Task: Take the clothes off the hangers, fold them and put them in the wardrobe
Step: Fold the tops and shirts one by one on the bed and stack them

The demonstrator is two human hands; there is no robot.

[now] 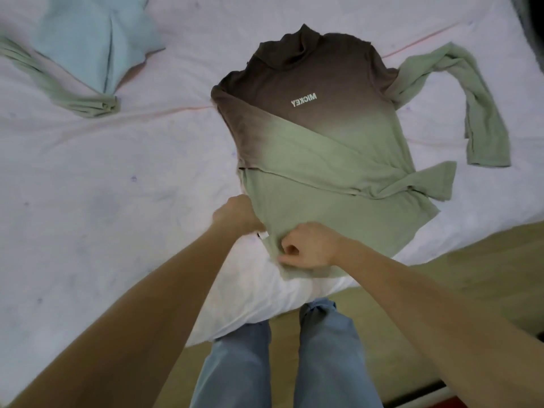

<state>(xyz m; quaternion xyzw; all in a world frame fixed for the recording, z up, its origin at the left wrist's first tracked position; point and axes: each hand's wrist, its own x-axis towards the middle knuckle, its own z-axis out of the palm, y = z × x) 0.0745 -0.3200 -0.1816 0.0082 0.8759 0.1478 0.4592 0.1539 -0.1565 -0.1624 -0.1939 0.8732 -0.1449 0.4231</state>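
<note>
Fingers of both hands, left (235, 213) apparently, right (309, 245), pinch shirt (323, 160) hem.

Two garments: one brown-green top (321, 142), one blue-green top (97, 42), two hands (309, 245), one bed (103, 187)
</note>
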